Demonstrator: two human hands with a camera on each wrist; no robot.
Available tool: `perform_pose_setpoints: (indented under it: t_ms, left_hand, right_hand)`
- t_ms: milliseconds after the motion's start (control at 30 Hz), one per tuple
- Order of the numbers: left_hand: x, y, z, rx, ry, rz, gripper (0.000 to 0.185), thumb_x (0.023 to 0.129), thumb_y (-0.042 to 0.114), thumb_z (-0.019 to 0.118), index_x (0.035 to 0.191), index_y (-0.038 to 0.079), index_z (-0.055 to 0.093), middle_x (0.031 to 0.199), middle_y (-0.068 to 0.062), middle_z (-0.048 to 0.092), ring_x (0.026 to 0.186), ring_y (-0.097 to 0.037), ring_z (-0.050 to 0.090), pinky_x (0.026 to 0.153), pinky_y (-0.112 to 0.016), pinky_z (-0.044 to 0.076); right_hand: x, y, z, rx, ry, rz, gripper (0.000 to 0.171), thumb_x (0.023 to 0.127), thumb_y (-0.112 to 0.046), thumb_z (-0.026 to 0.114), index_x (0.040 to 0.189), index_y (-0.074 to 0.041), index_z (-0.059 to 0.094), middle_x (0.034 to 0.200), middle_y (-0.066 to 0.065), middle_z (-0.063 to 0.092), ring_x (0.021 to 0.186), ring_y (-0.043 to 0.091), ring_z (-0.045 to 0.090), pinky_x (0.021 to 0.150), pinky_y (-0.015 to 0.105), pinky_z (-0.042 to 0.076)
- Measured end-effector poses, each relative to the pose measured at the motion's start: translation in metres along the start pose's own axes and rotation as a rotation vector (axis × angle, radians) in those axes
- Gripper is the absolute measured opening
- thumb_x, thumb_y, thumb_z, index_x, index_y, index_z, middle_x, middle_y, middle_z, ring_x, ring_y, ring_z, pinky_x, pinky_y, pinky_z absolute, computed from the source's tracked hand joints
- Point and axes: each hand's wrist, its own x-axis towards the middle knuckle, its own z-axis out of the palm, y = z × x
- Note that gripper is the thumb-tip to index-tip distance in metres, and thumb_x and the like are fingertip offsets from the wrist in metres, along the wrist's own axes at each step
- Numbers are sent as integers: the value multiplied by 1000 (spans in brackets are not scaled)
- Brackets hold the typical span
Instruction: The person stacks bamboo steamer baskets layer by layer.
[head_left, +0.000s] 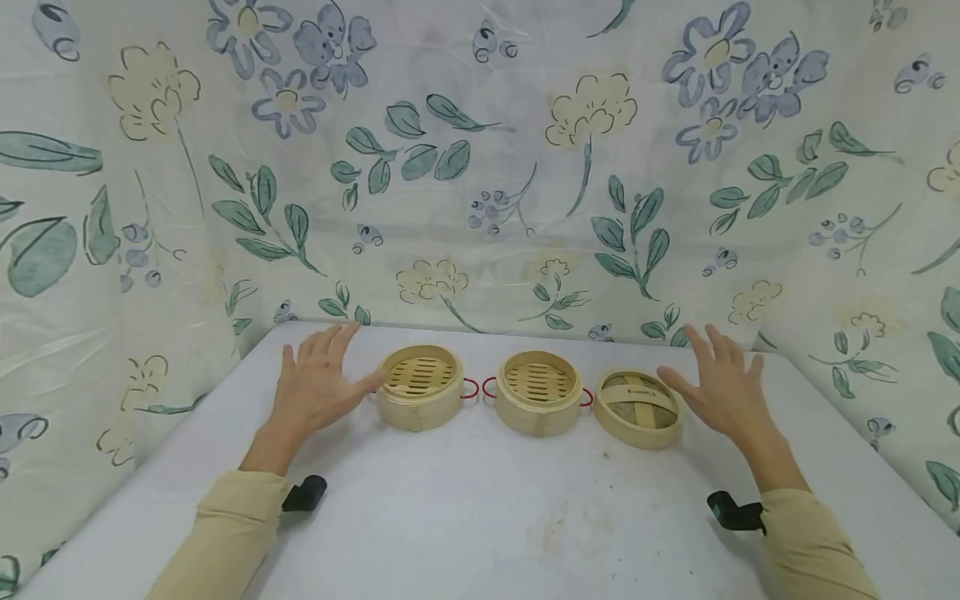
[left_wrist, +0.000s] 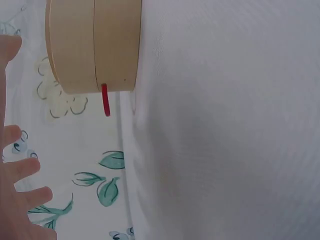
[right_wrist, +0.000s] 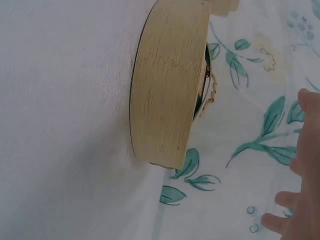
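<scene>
**Flowery backdrop (head_left: 495, 204) behind, white table (head_left: 420, 517) below**

So a row of bamboo pieces has been laid out toward the table's far edge: a left basket (head_left: 417, 417), a middle basket (head_left: 538, 422) and, at the right end, a round lid (head_left: 640, 408). Slatted floors (head_left: 536, 383) can be seen in both baskets, and red handles (head_left: 471, 397) are fixed to their sides. The lid is laid strap-side up. The left hand (head_left: 318, 375) is held wide, fingers spread, beside the left basket; its rim is overlapped by the thumb from above, but a gap is shown in the left wrist view. The right hand (head_left: 723, 387) is spread wide too, just beside the lid, apart from it. Nothing's being gripped by either. Beige sleeves (head_left: 232, 517) are worn on both arms.
</scene>
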Motion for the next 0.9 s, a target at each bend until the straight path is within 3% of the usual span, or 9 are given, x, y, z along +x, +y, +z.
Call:
perform_pose_setpoints:
  t_ms: [733,900]
  left_hand:
    - [-2,12,7,-35,-43,24,92,88,66,57,154,11,28,155,-25,31,140,-50,25,110,-75,6]
    - [-2,15,7,-48,-70,17,92,88,67,56,155,11,27,156,-25,29,141,-50,25,110,-74,7]
  right_hand:
    - [1,-38,-1,91,11,-109,83,96,-55,55,156,-7,22,157,32,19,140,56,20,105,79,6]
    - [-1,-49,-8,112,-30,-140,83,96,-56,55,156,-8,24,158,28,22,143,51,20,107,78,4]
